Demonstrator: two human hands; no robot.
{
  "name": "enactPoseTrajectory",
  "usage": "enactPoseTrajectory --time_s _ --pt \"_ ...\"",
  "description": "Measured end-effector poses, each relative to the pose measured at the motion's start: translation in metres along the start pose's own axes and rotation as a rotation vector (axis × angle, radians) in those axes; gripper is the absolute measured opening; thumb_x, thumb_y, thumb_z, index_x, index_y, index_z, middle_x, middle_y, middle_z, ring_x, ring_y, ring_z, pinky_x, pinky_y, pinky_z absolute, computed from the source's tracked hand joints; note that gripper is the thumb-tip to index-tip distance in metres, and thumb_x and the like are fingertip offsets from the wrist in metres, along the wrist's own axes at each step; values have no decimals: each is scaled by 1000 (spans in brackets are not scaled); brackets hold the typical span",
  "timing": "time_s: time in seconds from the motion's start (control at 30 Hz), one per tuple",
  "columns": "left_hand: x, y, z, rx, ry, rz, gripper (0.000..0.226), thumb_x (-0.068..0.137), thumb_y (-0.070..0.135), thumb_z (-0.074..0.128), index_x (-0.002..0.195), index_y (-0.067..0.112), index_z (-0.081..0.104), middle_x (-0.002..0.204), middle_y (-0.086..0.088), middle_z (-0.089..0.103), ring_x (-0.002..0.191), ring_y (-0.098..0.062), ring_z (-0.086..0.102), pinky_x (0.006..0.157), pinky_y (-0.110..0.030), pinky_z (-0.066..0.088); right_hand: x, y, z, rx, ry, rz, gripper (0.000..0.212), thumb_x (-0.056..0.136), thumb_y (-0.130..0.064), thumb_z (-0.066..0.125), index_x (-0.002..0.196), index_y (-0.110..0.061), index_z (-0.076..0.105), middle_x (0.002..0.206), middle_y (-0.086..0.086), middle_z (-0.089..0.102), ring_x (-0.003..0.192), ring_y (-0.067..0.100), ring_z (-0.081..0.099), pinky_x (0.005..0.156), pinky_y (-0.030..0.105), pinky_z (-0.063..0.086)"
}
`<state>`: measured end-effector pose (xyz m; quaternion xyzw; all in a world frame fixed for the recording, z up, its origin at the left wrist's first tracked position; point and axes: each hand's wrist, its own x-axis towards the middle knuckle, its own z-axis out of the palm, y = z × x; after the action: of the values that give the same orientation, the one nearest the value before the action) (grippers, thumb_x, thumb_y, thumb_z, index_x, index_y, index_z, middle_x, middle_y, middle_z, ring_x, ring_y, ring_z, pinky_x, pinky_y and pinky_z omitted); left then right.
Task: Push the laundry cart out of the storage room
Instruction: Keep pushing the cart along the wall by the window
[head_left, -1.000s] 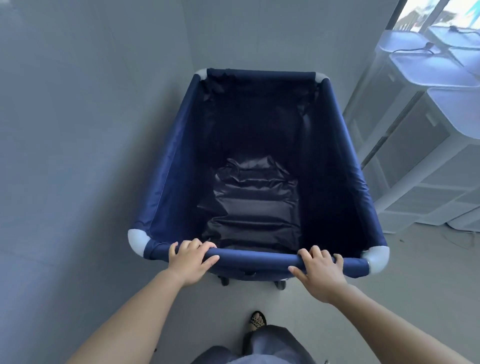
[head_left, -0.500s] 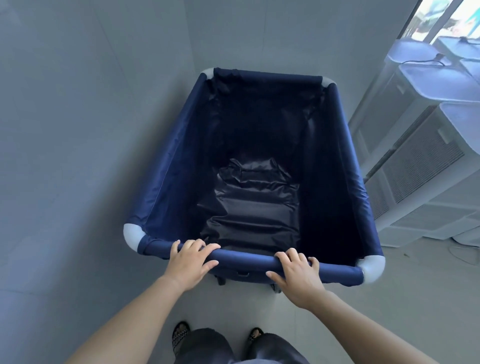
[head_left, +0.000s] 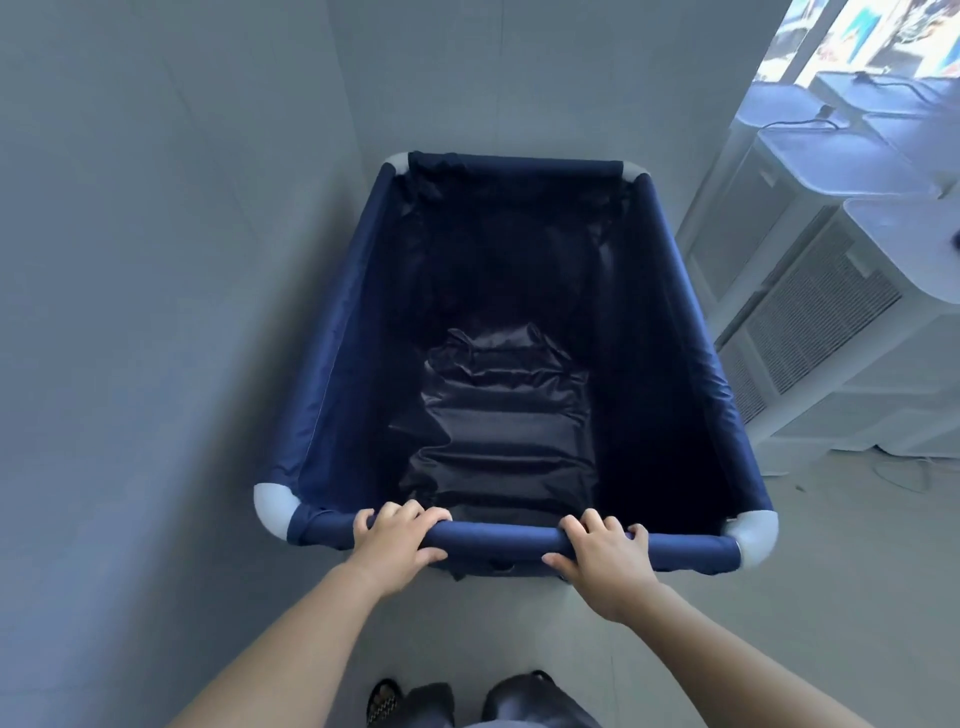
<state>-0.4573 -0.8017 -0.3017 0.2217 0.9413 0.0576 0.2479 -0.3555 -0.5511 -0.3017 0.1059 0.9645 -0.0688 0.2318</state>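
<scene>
The laundry cart (head_left: 337, 332) is a deep navy fabric bin with white corner pieces and nothing inside but a crumpled dark lining. It stands in front of me on the grey floor. My left hand (head_left: 397, 540) is wrapped over the left part of the padded near rail. My right hand (head_left: 602, 558) grips the same rail right of the middle. Both arms reach forward from the bottom of the view.
A grey wall (head_left: 130, 312) runs close along the cart's left side and meets another wall behind the cart. White air-conditioner units (head_left: 810, 322) with vent grilles stand tight on the right, a thin cable (head_left: 904, 473) on the floor beside them. A bright window is at the top right.
The cart sits a little lower and nearer in view with slightly more of the far wall showing. My right hand has slid along the rail, first left toward the middle, then slightly right again. My feet have shifted.
</scene>
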Motion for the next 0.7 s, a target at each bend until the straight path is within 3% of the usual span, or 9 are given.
enactPoseTrajectory --time_s 0.37,0.7 --pt "9 -55 -24 16 -3 20 35 93 48 46 127 45 39 120 12 46 123 -14 35 113 -46 10 16 -59 -3 55 -22 30 48 93 -62 29 125 -27 40 120 -1 45 112 25 44 102 51 26" --pt "20 -89 -37 70 5 67 38 92 53 44 129 47 37 120 13 47 123 -13 37 111 -45 14 26 -88 -4 161 -16 56 44 92 -61 32 122 -30 41 119 -5 45 113 23 41 106 52 20"
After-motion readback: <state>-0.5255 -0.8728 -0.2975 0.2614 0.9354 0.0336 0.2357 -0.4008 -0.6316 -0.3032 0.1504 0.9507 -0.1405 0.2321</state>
